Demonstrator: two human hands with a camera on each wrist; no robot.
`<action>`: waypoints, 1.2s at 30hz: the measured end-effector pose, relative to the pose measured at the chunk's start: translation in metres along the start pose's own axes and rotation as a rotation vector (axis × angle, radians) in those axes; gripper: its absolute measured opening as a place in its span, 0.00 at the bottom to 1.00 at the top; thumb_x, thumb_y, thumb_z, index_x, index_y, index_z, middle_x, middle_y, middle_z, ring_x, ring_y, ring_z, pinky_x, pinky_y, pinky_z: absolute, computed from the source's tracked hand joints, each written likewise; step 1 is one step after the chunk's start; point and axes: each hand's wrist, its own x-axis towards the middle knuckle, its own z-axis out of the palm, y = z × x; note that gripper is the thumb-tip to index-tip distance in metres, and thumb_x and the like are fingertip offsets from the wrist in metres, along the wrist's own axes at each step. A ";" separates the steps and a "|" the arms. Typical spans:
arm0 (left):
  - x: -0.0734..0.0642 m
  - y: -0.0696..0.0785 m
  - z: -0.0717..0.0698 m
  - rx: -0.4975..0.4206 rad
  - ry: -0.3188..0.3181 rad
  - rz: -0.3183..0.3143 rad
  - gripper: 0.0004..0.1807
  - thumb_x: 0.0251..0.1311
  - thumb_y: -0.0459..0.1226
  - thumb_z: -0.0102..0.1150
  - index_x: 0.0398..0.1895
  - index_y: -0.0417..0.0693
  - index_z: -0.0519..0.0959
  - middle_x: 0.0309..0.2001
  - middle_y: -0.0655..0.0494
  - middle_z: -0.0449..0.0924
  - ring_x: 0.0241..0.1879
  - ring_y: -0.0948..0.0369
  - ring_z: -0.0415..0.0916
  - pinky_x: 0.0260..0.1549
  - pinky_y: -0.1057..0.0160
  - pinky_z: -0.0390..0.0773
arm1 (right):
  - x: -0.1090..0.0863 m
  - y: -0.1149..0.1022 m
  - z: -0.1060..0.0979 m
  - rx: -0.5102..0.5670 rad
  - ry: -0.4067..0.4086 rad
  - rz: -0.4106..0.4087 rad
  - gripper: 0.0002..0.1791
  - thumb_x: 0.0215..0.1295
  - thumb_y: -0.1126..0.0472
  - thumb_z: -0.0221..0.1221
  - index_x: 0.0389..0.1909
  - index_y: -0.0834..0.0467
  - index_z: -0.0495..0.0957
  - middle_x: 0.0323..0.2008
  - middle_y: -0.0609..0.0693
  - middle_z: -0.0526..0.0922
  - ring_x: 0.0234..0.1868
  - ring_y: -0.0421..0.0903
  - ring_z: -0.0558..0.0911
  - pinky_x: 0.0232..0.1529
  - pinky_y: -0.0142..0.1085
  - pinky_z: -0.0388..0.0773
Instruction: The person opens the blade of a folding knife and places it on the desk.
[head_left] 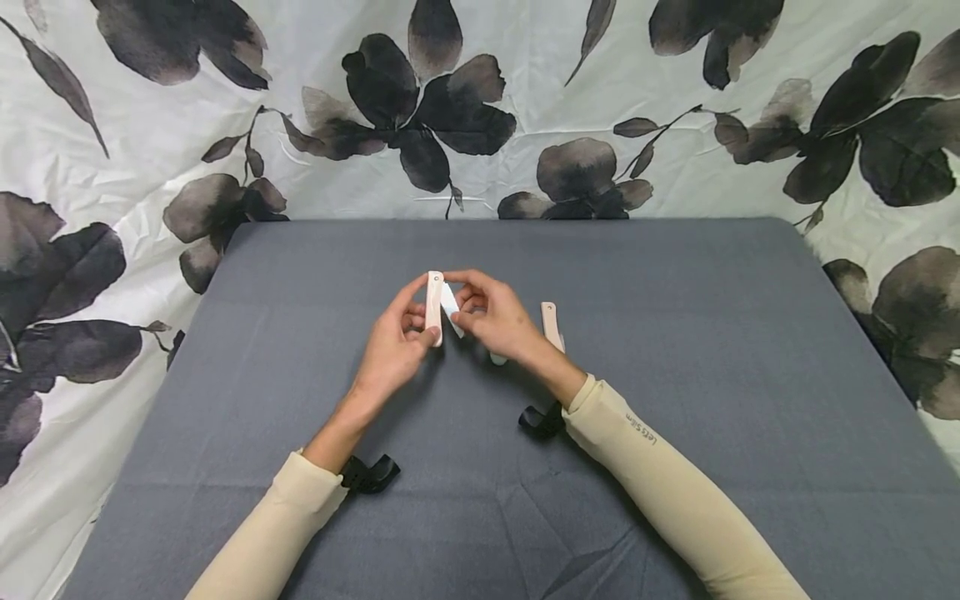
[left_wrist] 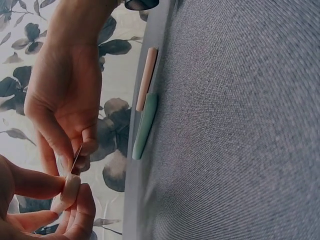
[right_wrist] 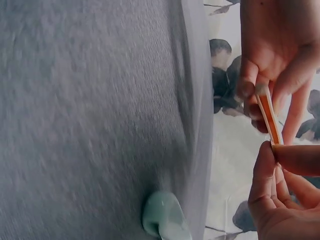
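Knife part-open over the surface's far half

Nearest my head camera, the left sleeve and right sleeve rise from the bottom edge of my view, a black strap at the left wrist and another strap at the right.

Beyond them, I have both hands on the knife, raised off the surface and left of its middle. The left hand grips the pink handle, index finger at the top, thumb at the bottom; I take that as bracing it while leaving the slot side free. The right hand pinches the blade, probably on its flats to spare the fingers the edge.

Right of the hands, a second pink knife lies on the surface, partly behind the right wrist. The green knife beside it barely shows from my head; the left wrist view gives me both, almost end to end, though I can't tell if they touch. That view also catches the blade nearly edge-on, while my right wrist view shows the handle's orange slot.

Past the surface's far edge hangs a floral cloth.
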 end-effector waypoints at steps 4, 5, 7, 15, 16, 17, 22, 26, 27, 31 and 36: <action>-0.001 0.001 -0.001 0.000 0.006 0.006 0.43 0.61 0.22 0.59 0.79 0.57 0.66 0.52 0.42 0.77 0.43 0.55 0.78 0.33 0.73 0.79 | 0.001 0.001 -0.006 -0.038 0.003 -0.009 0.29 0.62 0.77 0.59 0.65 0.61 0.79 0.39 0.61 0.82 0.35 0.47 0.80 0.36 0.30 0.77; -0.001 0.001 -0.001 0.000 0.007 0.011 0.43 0.60 0.22 0.59 0.79 0.57 0.66 0.51 0.42 0.77 0.42 0.55 0.78 0.33 0.74 0.79 | 0.001 0.002 -0.007 -0.044 0.004 -0.007 0.29 0.61 0.77 0.59 0.65 0.61 0.80 0.39 0.61 0.82 0.35 0.47 0.79 0.36 0.30 0.76; -0.001 0.000 -0.001 0.000 0.005 0.016 0.42 0.60 0.22 0.59 0.79 0.56 0.67 0.51 0.41 0.77 0.42 0.56 0.78 0.33 0.74 0.79 | 0.001 0.003 -0.009 -0.057 0.005 0.000 0.28 0.62 0.76 0.59 0.64 0.60 0.81 0.39 0.60 0.83 0.35 0.46 0.79 0.36 0.30 0.76; -0.002 -0.001 -0.001 -0.003 0.025 0.023 0.42 0.61 0.21 0.58 0.79 0.55 0.66 0.51 0.41 0.77 0.41 0.58 0.77 0.33 0.74 0.78 | 0.001 0.000 -0.007 -0.064 0.008 0.024 0.27 0.65 0.74 0.59 0.66 0.59 0.79 0.42 0.62 0.83 0.36 0.46 0.80 0.35 0.30 0.76; -0.001 -0.001 -0.001 -0.006 0.029 0.025 0.42 0.61 0.21 0.58 0.79 0.55 0.66 0.52 0.41 0.77 0.41 0.58 0.77 0.33 0.75 0.78 | 0.001 0.000 -0.006 -0.058 0.010 0.031 0.27 0.65 0.74 0.60 0.66 0.60 0.79 0.43 0.62 0.83 0.37 0.46 0.80 0.35 0.30 0.76; -0.001 -0.001 -0.001 -0.009 0.031 0.023 0.42 0.61 0.21 0.57 0.79 0.56 0.66 0.52 0.41 0.77 0.42 0.58 0.77 0.34 0.75 0.78 | 0.001 0.000 -0.006 -0.049 0.010 0.038 0.26 0.65 0.74 0.60 0.65 0.62 0.78 0.43 0.61 0.83 0.37 0.47 0.80 0.35 0.30 0.77; 0.000 0.001 0.000 -0.023 0.051 0.014 0.43 0.63 0.22 0.58 0.80 0.57 0.64 0.54 0.42 0.76 0.44 0.56 0.78 0.34 0.75 0.78 | 0.000 -0.002 -0.005 -0.023 0.017 0.081 0.20 0.68 0.72 0.60 0.60 0.68 0.77 0.40 0.59 0.83 0.36 0.51 0.83 0.37 0.38 0.84; 0.000 0.001 0.000 -0.021 0.059 0.012 0.43 0.63 0.22 0.59 0.81 0.57 0.63 0.55 0.42 0.76 0.46 0.54 0.79 0.35 0.75 0.77 | 0.001 -0.003 -0.007 -0.014 0.029 0.101 0.16 0.67 0.73 0.61 0.55 0.68 0.80 0.39 0.58 0.84 0.32 0.45 0.84 0.38 0.40 0.85; 0.000 0.001 0.000 -0.022 0.058 0.013 0.43 0.63 0.22 0.59 0.81 0.57 0.62 0.55 0.42 0.76 0.46 0.54 0.79 0.35 0.75 0.78 | 0.001 -0.002 -0.008 -0.005 0.032 0.110 0.16 0.66 0.73 0.62 0.55 0.67 0.81 0.38 0.57 0.84 0.31 0.42 0.83 0.38 0.38 0.85; -0.001 0.001 0.002 -0.029 0.051 0.018 0.44 0.63 0.22 0.59 0.81 0.58 0.63 0.53 0.42 0.76 0.45 0.54 0.78 0.35 0.74 0.79 | 0.002 -0.001 -0.010 0.035 0.039 0.156 0.18 0.65 0.73 0.63 0.56 0.68 0.81 0.37 0.54 0.84 0.31 0.37 0.83 0.43 0.38 0.87; -0.003 -0.001 0.003 -0.029 0.051 0.036 0.43 0.63 0.22 0.59 0.80 0.57 0.64 0.51 0.43 0.76 0.43 0.56 0.77 0.35 0.73 0.80 | 0.002 0.003 -0.012 0.038 0.065 0.167 0.19 0.64 0.73 0.63 0.56 0.66 0.82 0.36 0.53 0.84 0.32 0.39 0.83 0.40 0.32 0.84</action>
